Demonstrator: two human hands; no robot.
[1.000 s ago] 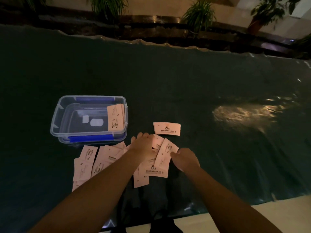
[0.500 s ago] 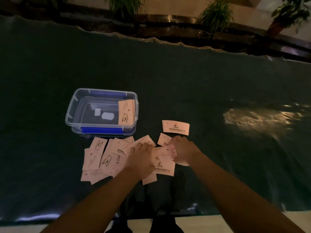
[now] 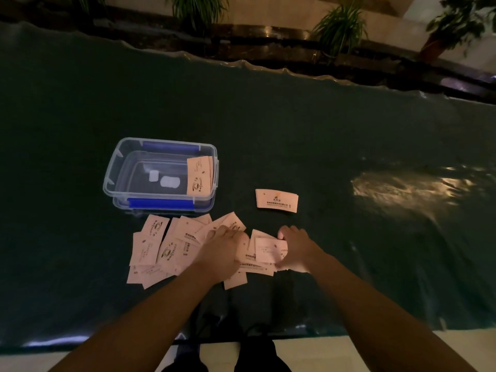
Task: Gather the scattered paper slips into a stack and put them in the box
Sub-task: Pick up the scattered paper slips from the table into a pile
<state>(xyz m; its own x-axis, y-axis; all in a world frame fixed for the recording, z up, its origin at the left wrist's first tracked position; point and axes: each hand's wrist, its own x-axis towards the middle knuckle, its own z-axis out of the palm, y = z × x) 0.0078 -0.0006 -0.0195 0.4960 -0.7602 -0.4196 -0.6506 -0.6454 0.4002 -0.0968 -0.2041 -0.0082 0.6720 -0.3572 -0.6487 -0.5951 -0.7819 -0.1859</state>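
Note:
Several pale pink paper slips point(image 3: 155, 248) lie overlapping on the dark green table cover, just in front of a clear plastic box point(image 3: 118, 167) with blue clips. One slip point(image 3: 200, 176) leans inside the box against its right wall. A single slip point(image 3: 276, 200) lies apart to the right of the box. My left hand point(image 3: 224, 247) presses flat on the middle of the pile. My right hand point(image 3: 296, 248) pinches a slip point(image 3: 269, 249) at the pile's right end, over other slips.
The green cover point(image 3: 295, 135) spreads far to the back and right, with a glare patch point(image 3: 402, 186) at right. Potted plants point(image 3: 341, 25) stand behind the table's far edge. The near edge point(image 3: 349, 331) runs just below my forearms, with light floor beyond.
My left hand has slid down onto the pile's middle. My right hand moved up and left and now holds a slip at the pile's right end. The camera shifted, so everything sits further right.

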